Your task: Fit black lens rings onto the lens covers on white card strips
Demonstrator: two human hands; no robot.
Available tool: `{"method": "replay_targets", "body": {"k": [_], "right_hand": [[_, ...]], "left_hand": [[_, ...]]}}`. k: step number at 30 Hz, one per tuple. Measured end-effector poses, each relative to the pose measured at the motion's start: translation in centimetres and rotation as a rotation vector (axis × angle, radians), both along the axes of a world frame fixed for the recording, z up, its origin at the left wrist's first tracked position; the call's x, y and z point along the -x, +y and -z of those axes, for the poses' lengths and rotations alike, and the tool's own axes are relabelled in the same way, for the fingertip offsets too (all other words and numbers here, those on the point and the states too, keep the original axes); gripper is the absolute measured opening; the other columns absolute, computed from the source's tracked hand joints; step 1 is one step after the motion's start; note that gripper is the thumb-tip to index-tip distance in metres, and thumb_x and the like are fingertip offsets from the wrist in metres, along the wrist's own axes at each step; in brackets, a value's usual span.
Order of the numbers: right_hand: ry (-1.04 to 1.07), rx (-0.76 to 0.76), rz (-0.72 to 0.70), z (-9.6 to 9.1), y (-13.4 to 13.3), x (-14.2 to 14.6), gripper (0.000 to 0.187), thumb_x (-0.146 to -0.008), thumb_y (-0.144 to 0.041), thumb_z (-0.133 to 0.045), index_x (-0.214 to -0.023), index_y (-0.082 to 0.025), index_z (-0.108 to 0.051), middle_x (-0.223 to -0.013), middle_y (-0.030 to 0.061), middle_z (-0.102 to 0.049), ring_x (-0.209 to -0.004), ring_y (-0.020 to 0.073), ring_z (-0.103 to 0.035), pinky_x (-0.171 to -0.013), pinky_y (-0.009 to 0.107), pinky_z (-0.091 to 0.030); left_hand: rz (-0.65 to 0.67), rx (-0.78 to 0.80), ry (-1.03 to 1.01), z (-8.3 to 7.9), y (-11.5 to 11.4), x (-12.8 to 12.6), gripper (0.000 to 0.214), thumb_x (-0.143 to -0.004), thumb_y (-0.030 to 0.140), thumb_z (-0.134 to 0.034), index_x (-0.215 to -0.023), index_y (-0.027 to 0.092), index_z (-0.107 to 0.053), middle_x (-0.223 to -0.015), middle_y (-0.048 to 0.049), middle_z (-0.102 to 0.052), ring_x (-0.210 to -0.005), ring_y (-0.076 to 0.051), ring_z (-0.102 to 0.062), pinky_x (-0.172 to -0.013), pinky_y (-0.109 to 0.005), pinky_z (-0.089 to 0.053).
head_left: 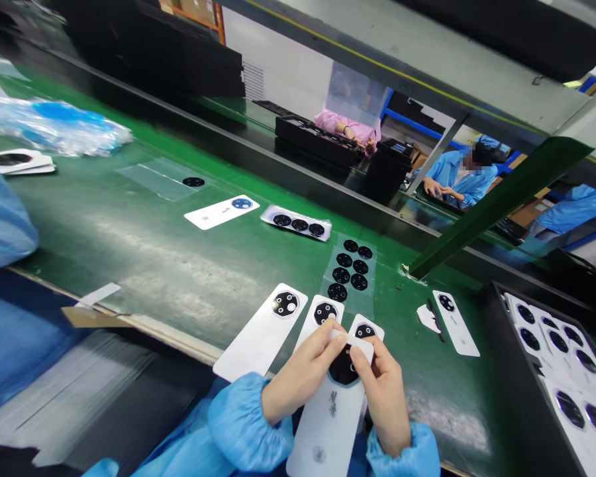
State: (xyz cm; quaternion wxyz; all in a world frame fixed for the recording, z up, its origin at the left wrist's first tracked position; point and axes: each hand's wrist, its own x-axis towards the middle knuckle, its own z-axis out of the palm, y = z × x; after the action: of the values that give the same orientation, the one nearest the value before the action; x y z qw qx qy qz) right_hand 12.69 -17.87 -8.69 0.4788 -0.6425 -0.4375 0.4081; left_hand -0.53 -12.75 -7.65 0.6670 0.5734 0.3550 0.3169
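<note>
Between both hands I hold a white phone back cover (322,424) with a round black camera panel (344,366) near its upper end. My left hand (302,371) grips the cover's upper left edge, thumb on the front. My right hand (385,384) pinches the upper right side, its thumb against the black panel. Just beyond, two more white covers lie partly hidden: one cover (305,336) behind my left fingers, another (379,329) behind my right. A further white cover (261,334) lies to the left on the green bench.
Round black stickers (342,275) sit on a clear sheet ahead, near a packet with three black discs (298,224). A black tray (499,377) of covers stands right. One cover (459,328) lies beside a black pen-like stick (436,319). A green post (496,209) slants down. Co-workers sit across.
</note>
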Motion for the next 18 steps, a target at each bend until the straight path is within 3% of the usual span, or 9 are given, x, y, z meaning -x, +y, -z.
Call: {"method": "replay_targets", "body": {"k": [4,8,14,18], "right_hand": [[0.041,-0.056,0.031,-0.1,0.2,-0.2,0.035,-0.078,-0.05,-0.057,-0.065,-0.018,-0.046,-0.059,-0.0057,-0.039,-0.056,0.0096,-0.035,-0.051,0.021,-0.033],[0.044,-0.067,0.033,0.1,0.2,-0.4,0.035,-0.079,-0.05,-0.056,-0.067,-0.018,-0.049,-0.061,-0.0045,-0.043,-0.058,0.0104,-0.038,-0.053,0.021,-0.035],[0.032,-0.097,0.052,0.4,0.3,-0.3,0.032,-0.078,-0.047,-0.059,-0.067,-0.018,-0.052,-0.06,-0.0046,-0.047,-0.057,0.0107,-0.042,-0.053,0.021,-0.037],[0.125,-0.065,0.088,0.7,0.5,-0.7,0.031,-0.078,-0.048,-0.06,-0.071,-0.018,-0.054,-0.063,-0.0034,-0.053,-0.06,0.0117,-0.046,-0.057,0.022,-0.04]], "left_hand": [[0.072,0.0,-0.035,0.1,0.6,0.4,0.028,-0.089,0.044,-0.041,-0.081,0.019,-0.049,-0.077,0.0022,-0.047,-0.075,-0.014,-0.043,-0.071,-0.026,-0.036],[0.155,0.014,-0.028,0.4,1.4,0.8,0.029,-0.084,0.045,-0.049,-0.078,0.017,-0.05,-0.071,0.0041,-0.044,-0.066,-0.011,-0.04,-0.061,-0.023,-0.034],[0.076,0.011,-0.002,1.5,1.5,0.1,0.033,-0.078,0.046,-0.057,-0.068,0.017,-0.045,-0.063,0.0055,-0.039,-0.06,-0.01,-0.036,-0.054,-0.022,-0.03],[0.05,0.044,-0.041,1.5,0.9,-0.3,0.033,-0.083,0.048,-0.049,-0.077,0.016,-0.05,-0.071,0.0021,-0.048,-0.068,-0.013,-0.046,-0.061,-0.023,-0.037]]}}
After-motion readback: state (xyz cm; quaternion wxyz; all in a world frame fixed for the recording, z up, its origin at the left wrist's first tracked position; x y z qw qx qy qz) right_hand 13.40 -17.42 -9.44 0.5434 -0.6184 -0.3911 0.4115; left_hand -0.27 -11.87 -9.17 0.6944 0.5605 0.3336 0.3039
